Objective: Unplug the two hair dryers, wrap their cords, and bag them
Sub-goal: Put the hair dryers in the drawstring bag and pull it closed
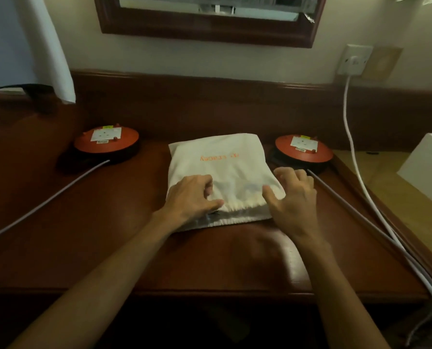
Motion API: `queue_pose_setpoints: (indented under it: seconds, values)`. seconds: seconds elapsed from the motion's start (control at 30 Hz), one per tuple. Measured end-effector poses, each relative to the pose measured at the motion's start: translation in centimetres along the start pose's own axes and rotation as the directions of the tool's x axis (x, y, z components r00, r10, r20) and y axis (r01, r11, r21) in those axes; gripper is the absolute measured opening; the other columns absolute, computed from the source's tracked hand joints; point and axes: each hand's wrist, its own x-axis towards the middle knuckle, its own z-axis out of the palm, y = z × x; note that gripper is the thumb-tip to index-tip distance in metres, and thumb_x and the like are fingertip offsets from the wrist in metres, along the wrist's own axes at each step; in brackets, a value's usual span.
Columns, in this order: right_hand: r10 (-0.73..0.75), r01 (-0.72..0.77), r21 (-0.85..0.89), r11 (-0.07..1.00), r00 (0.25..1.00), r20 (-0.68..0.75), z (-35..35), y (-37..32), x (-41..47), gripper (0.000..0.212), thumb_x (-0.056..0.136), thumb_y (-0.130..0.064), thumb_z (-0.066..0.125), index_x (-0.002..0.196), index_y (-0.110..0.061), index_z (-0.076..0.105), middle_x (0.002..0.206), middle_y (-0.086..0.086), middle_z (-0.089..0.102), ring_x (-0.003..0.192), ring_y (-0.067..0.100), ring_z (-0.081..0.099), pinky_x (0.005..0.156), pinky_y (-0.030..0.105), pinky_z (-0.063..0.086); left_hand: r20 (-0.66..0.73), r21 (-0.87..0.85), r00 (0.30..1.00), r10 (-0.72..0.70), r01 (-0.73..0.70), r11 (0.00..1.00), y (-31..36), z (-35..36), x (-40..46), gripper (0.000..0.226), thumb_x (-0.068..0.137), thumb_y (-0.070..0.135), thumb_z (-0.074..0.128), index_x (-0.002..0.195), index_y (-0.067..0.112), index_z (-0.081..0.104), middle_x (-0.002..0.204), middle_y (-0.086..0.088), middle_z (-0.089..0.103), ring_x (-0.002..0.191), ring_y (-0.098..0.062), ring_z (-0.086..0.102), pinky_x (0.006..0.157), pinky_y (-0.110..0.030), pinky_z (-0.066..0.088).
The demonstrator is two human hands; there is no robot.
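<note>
A white cloth drawstring bag (217, 170) with orange lettering lies flat in the middle of the dark wooden desk (109, 235), its gathered mouth toward me. My left hand (192, 197) rests on the bag's near left part, fingers curled onto the cloth near the drawstring. My right hand (293, 197) hovers at the bag's near right corner with fingers spread and relaxed, thumb touching the cloth. No hair dryer is visible outside the bag; what the bag holds is hidden.
Two orange round extension reels stand at the back: the left reel (106, 142) and the right reel (304, 151), each with a grey cable running toward me. A white plug sits in the wall socket (354, 60). A white box (428, 167) stands at right, a mirror above.
</note>
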Motion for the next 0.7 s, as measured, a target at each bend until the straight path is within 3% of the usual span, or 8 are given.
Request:
queue_pose_setpoints:
  seconds: [0.07, 0.1, 0.23, 0.37, 0.47, 0.53, 0.63, 0.7]
  values:
    - [0.126, -0.088, -0.232, 0.969, 0.98, 0.155, 0.9, 1.8, 0.3, 0.045, 0.09, -0.038, 0.066, 0.131, -0.022, 0.054, 0.124, 0.006, 0.049, 0.115, 0.026, 0.044, 0.093, 0.04, 0.037, -0.035, 0.054, 0.999, 0.01, -0.008, 0.999, 0.0, 0.1, 0.3, 0.038, 0.081, 0.05, 0.078, 0.075, 0.027, 0.049, 0.076, 0.008, 0.057, 0.07, -0.012, 0.055, 0.057, -0.029, 0.037]
    - [0.19, -0.13, -0.264, 0.956, 0.958, 0.215, 1.5, 2.5, 0.0, 0.045, 0.092, -0.04, 0.064, 0.131, -0.021, 0.055, 0.126, 0.008, 0.049, 0.117, 0.028, 0.044, 0.094, 0.041, 0.036, -0.035, 0.089, 0.999, 0.015, -0.012, 0.996, -0.1, 0.0, 0.5, 0.038, 0.081, 0.05, 0.077, 0.073, 0.027, 0.047, 0.076, 0.009, 0.056, 0.071, -0.012, 0.054, 0.057, -0.029, 0.037]
    - [0.165, -0.133, -0.142, 0.981, 0.954, 0.251, 3.5, 4.0, -1.3, 0.036, 0.094, -0.041, 0.064, 0.119, -0.015, 0.067, 0.109, 0.004, 0.055, 0.109, 0.025, 0.047, 0.089, 0.038, 0.04, -0.046, 0.187, 0.999, 0.014, -0.005, 0.982, -1.4, 0.1, 0.7, 0.035, 0.085, 0.043, 0.067, 0.071, 0.028, 0.039, 0.082, 0.006, 0.047, 0.077, -0.017, 0.052, 0.061, -0.031, 0.035]
    - [0.111, -0.134, 0.056, 0.989, 0.945, 0.307, 2.9, 4.2, -1.8, 0.037, 0.093, -0.036, 0.068, 0.121, -0.011, 0.069, 0.098, 0.002, 0.056, 0.096, 0.023, 0.054, 0.079, 0.033, 0.044, -0.14, 0.084, 0.99, 0.012, 0.0, 0.996, -3.6, 0.2, -0.5, 0.031, 0.09, 0.05, 0.066, 0.085, 0.026, 0.048, 0.094, 0.005, 0.048, 0.091, -0.016, 0.048, 0.075, -0.034, 0.04]
    - [0.08, -0.103, 0.075, 0.992, 0.962, 0.261, 2.2, 4.6, -2.6, 0.038, 0.09, -0.031, 0.073, 0.121, -0.009, 0.07, 0.096, 0.006, 0.062, 0.087, 0.023, 0.058, 0.077, 0.036, 0.049, -0.182, -0.082, 0.958, -0.222, 0.21, 0.974, -6.2, -0.7, -3.4, 0.037, 0.091, 0.061, 0.061, 0.105, 0.029, 0.053, 0.111, 0.005, 0.051, 0.106, -0.017, 0.044, 0.089, -0.036, 0.036]
    - [0.092, -0.107, 0.067, 0.992, 0.976, 0.2, 2.2, 4.4, -2.9, 0.029, 0.088, -0.025, 0.075, 0.111, -0.007, 0.073, 0.093, 0.008, 0.066, 0.083, 0.022, 0.058, 0.071, 0.031, 0.047, -0.129, -0.032, 0.937, -0.326, 0.324, 0.945, -8.2, -1.1, -5.7, 0.044, 0.09, 0.066, 0.058, 0.117, 0.032, 0.052, 0.119, 0.005, 0.053, 0.117, -0.02, 0.045, 0.097, -0.04, 0.034]
    - [0.16, -0.165, 0.028, 0.986, 0.978, 0.134, 1.7, 3.7, -3.2, 0.018, 0.091, -0.022, 0.072, 0.098, -0.006, 0.077, 0.089, 0.009, 0.073, 0.067, 0.011, 0.052, 0.059, 0.012, 0.036, -0.122, -0.01, 0.93, -0.347, 0.349, 0.937, -9.8, -1.6, -7.9, 0.043, 0.089, 0.063, 0.062, 0.122, 0.038, 0.051, 0.118, 0.01, 0.054, 0.118, -0.017, 0.045, 0.1, -0.045, 0.032]
    - [0.177, -0.18, 0.038, 0.983, 0.981, 0.082, 1.3, 3.6, -3.4, 0.023, 0.093, -0.026, 0.07, 0.093, -0.004, 0.079, 0.08, 0.008, 0.074, 0.06, 0.011, 0.054, 0.056, 0.021, 0.039, -0.165, -0.018, 0.93, -0.327, 0.329, 0.944, -10.1, -2.0, -8.5, 0.029, 0.091, 0.052, 0.067, 0.111, 0.034, 0.057, 0.107, 0.012, 0.056, 0.11, -0.014, 0.048, 0.093, -0.041, 0.035]
